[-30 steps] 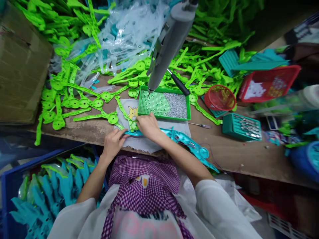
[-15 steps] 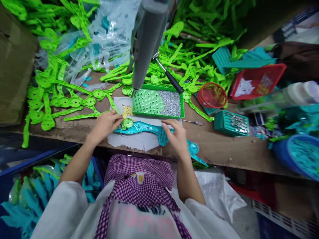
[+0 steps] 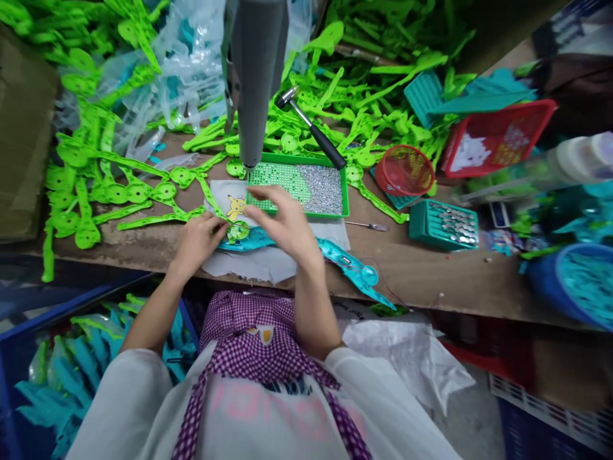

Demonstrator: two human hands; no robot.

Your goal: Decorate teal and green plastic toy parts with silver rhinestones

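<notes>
A long teal plastic part [image 3: 345, 259] lies along the table's front edge, partly hidden by my right hand. At its left end sits a light green plastic part [image 3: 238, 231] with a round end. My left hand [image 3: 197, 243] is closed, its fingertips pinched at the edge of that round end. My right hand [image 3: 286, 223], somewhat blurred, hovers over the teal part and the front left rim of a green perforated tray [image 3: 345, 195]. Its thumb and fingers are apart, with nothing visible between them. Small silvery metal pieces [image 3: 323, 190] fill the tray's right side.
A grey tool [image 3: 253, 83] hangs above the tray. A hammer [image 3: 313, 131] rests behind it; a screwdriver [image 3: 366, 225] lies to the right. Beyond are a red basket [image 3: 405, 170], a teal box of metal parts [image 3: 443, 223], a blue bucket [image 3: 550, 287] and heaped green parts [image 3: 115, 191].
My right hand has moved left, from the teal part's middle to the tray's front left corner. My left hand stays by the round green end. The view has shifted slightly.
</notes>
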